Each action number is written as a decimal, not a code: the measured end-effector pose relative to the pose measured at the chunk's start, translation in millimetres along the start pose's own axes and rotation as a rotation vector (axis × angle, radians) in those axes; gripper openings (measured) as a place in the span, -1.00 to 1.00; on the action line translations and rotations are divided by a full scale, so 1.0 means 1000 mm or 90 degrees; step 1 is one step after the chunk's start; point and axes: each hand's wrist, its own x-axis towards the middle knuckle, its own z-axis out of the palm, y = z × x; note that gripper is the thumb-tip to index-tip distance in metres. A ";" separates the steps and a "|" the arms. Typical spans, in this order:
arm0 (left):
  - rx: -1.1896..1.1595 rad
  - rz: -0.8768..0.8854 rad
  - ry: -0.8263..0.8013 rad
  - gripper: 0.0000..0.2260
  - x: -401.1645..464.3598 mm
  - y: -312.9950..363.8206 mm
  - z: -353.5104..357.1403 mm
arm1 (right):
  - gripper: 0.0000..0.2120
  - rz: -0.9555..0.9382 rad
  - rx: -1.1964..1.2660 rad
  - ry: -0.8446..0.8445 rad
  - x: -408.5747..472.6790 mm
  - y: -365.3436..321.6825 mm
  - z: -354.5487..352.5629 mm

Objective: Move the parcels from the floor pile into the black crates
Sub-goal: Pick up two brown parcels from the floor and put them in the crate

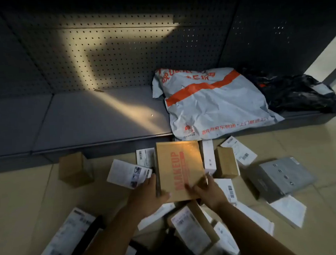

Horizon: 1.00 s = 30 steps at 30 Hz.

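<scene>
A brown cardboard box printed MAKEUP (179,165) is held above the floor pile. My left hand (150,193) grips its near left edge, with the thumb on top. My right hand (208,189) grips its near right corner. Around and under it lie several parcels: a white labelled box (126,172) to the left, a small brown box (227,162) to the right, a grey box (283,177) further right, and white labelled packets (191,230) near my forearms. No black crate is in view.
A low grey shelf (86,119) with a pegboard back runs along the wall. A large white and orange mailer bag (212,104) and a black bag (296,92) lie on it. A brown box (74,169) stands alone at the left on the tiled floor.
</scene>
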 end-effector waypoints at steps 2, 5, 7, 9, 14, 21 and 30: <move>-0.062 -0.025 -0.007 -0.29 -0.001 -0.005 0.011 | -0.26 0.027 0.038 -0.021 0.003 0.011 0.006; -0.092 -0.029 -0.018 -0.27 -0.003 -0.013 0.019 | -0.37 0.061 0.083 -0.040 0.008 0.022 0.008; -0.122 -0.049 -0.040 -0.25 0.000 -0.016 0.019 | -0.41 0.056 0.131 -0.039 0.012 0.022 0.008; -0.196 -0.079 -0.051 -0.21 0.008 -0.024 0.024 | -0.46 0.041 0.169 -0.038 0.011 0.017 0.010; -0.349 -0.054 -0.016 -0.48 0.009 -0.015 0.033 | -0.57 0.020 0.140 -0.034 -0.005 0.001 0.013; -0.413 0.002 0.091 -0.60 -0.012 0.002 0.002 | -0.39 -0.031 0.266 0.054 -0.041 -0.036 -0.012; -0.716 -0.035 0.219 -0.67 -0.021 0.038 -0.036 | -0.44 -0.184 0.438 0.089 -0.084 -0.068 -0.024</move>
